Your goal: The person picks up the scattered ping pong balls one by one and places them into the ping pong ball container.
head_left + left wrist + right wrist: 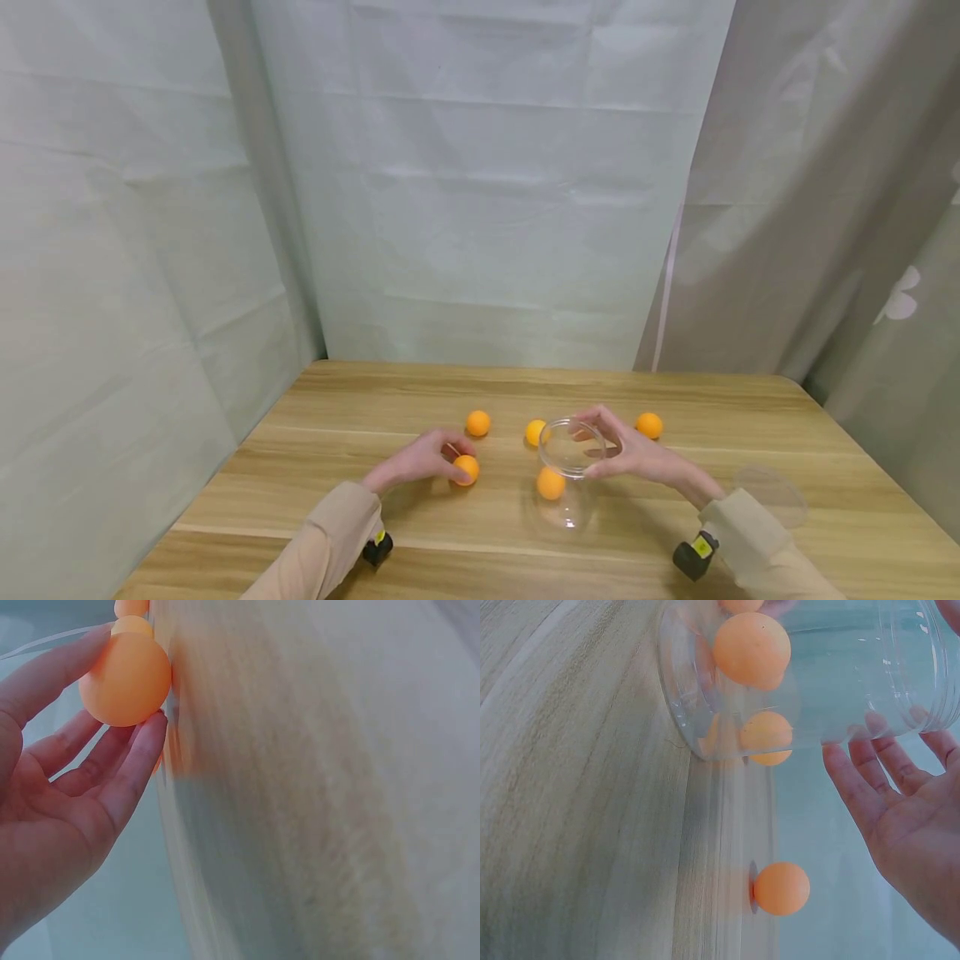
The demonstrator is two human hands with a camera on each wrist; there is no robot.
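My left hand (452, 461) pinches an orange ball (466, 469) that rests on the wooden table (750, 417). The left wrist view shows that ball (124, 675) between thumb and fingers of the left hand (129, 688). My right hand (609, 454) grips the rim of a clear plastic jar (570, 508) that stands upright with one orange ball (551, 483) inside. In the right wrist view the jar (840, 667) holds that ball (751, 649), and the right hand (896, 686) spans its mouth.
Three loose orange balls lie behind the hands: one at the left (477, 423), one (535, 432) just behind the jar, one at the right (649, 425). A clear lid (771, 493) lies near my right sleeve. Cloth walls surround the table.
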